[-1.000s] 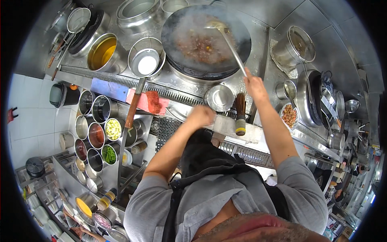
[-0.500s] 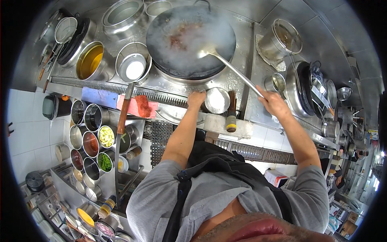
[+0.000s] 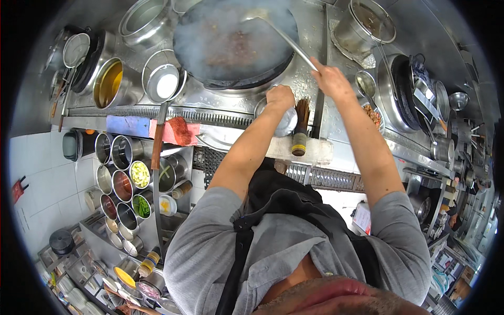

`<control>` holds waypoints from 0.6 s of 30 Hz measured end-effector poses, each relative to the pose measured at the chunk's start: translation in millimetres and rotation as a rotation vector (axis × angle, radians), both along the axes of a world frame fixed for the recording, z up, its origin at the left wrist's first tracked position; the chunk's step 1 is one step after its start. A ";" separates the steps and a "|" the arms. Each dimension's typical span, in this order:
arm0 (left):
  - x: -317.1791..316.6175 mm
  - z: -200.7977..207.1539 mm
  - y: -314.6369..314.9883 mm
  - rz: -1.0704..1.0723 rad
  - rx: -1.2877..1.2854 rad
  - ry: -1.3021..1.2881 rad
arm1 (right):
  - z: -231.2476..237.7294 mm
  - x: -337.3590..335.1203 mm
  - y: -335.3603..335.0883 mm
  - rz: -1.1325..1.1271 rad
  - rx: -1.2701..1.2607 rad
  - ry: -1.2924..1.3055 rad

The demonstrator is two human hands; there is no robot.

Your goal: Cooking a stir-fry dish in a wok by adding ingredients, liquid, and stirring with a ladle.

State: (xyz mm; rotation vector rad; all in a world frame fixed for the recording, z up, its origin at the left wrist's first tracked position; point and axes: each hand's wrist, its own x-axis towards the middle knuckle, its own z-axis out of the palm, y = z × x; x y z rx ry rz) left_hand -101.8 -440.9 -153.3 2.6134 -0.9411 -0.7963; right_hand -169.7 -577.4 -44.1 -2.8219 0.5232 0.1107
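Observation:
Steam rises from the large dark wok [image 3: 247, 79], which has brownish-red bits of food in its middle. My right hand [image 3: 333, 81] is closed around the long metal handle of a ladle [image 3: 287, 39]; its head lies toward the wok's far side, blurred by steam. My left hand [image 3: 281, 97] is closed in a fist over the small metal bowl [image 3: 286, 125] in front of the wok. The fingers' inner side is hidden, so what they hold, if anything, does not show. To the right of that bowl is a bristled wok brush [image 3: 301, 128].
A strainer [image 3: 165, 84] over a pot stands left of the wok, beside a pot of yellow oil [image 3: 108, 84]. A red cloth [image 3: 181, 131] lies on the front ledge. Several ingredient pots [image 3: 122, 186] stand lower left. A dish of brown bits [image 3: 374, 115] sits by my right forearm.
My left hand has moved from the ledge left of the small bowl to over it. My right hand has pushed the ladle farther back and left in the wok. The whole view has shifted slightly.

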 end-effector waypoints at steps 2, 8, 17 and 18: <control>7.1 -4.9 -0.7 0.001 -0.008 -0.053 | 14.4 -15.3 -10.7 -0.004 -0.028 0.043; 14.8 -34.4 -2.0 -0.060 0.169 0.172 | 49.0 -78.7 -34.2 0.192 -0.133 0.020; 22.6 -18.6 -14.2 -0.123 0.244 0.426 | 11.6 -64.6 7.4 0.285 0.112 0.095; 18.5 13.6 -12.1 -0.095 0.226 0.350 | -0.1 -54.4 13.2 0.263 0.104 0.069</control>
